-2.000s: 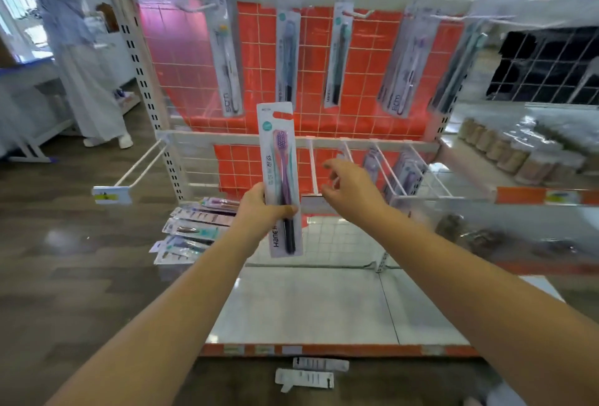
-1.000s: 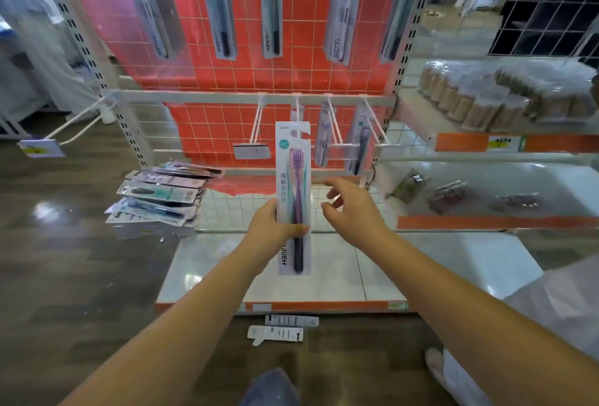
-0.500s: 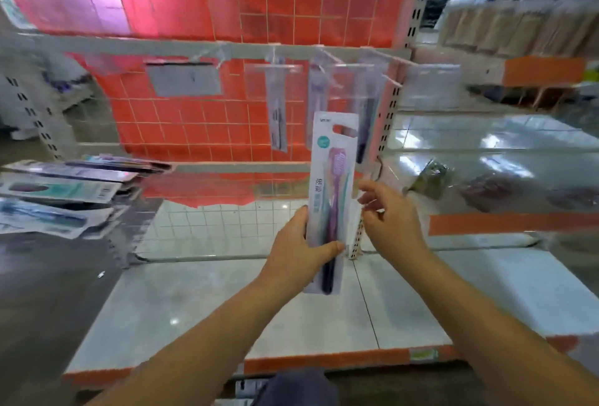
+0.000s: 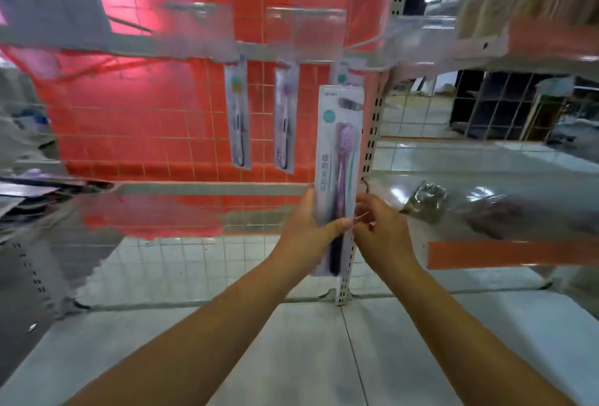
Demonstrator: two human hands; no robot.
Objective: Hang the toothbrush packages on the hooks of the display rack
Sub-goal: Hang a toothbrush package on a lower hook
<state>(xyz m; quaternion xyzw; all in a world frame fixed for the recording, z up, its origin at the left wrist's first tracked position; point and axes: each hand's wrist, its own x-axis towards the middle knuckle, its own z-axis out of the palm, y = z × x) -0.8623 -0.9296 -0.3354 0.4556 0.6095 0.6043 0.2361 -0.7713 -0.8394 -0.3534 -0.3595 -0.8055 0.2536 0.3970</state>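
My left hand [image 4: 311, 234] grips a toothbrush package [image 4: 338, 153] with a purple brush, held upright in front of the red tiled rack panel [image 4: 146, 120]. Its top edge is level with the lower row of hooks [image 4: 363, 46]. My right hand [image 4: 381, 230] is at the package's right edge, fingers curled against it near the lower part. Two packages [image 4: 238, 117] [image 4: 285, 120] hang on hooks to the left, and a third [image 4: 345, 73] hangs right behind the held one.
A perforated metal upright [image 4: 372, 133] stands just right of the package. A stack of loose toothbrush packages [image 4: 29, 191] lies at the left. A neighbouring shelf at the right holds bagged goods [image 4: 428, 198]. A white base shelf [image 4: 291, 341] lies below.
The view has dropped closer to the lower row of hooks. My left hand has raised the package toward the rightmost hook, and my right hand has closed in on its right edge.
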